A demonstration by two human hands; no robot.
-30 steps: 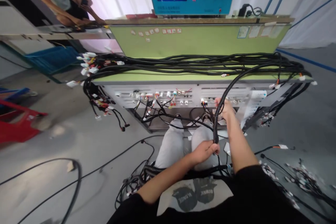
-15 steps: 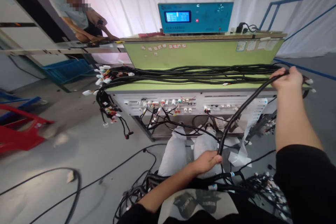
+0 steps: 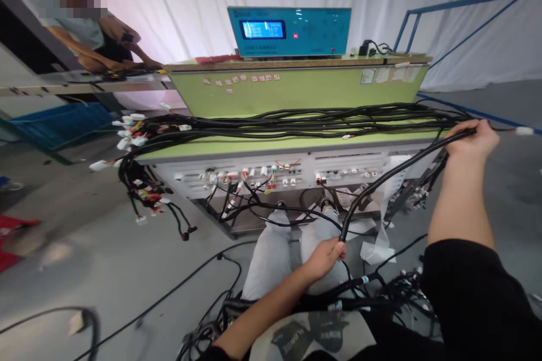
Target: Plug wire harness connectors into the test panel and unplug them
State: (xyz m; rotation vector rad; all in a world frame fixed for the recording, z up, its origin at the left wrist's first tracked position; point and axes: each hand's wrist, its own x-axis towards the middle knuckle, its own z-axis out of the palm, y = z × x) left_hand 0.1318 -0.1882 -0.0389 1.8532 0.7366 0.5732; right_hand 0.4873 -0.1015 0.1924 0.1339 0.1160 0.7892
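Observation:
A thick black cable bundle [image 3: 381,175] runs between my two hands. My left hand [image 3: 325,258] is closed round its lower end above my lap. At the bench's right end, my right hand [image 3: 476,138] grips the upper end, and a white connector [image 3: 524,131] sticks out beyond it. More black cables [image 3: 271,122] lie lengthwise along the green bench [image 3: 203,149], their white connectors [image 3: 131,130] bunched at the left edge. Below the bench top, a white panel [image 3: 296,172] carries small connectors with wires plugged in.
A blue tester [image 3: 292,31] with a lit screen stands on the shelf. A person [image 3: 91,34] sits at the back left above a blue bin [image 3: 63,127]. Cables cross my lap and the floor. A blue rail [image 3: 466,3] rises at the right.
The camera view has turned right, shifting the bench leftward. My right hand has moved outward past the bench's right end with the cable, and the cable between my hands slants more flatly.

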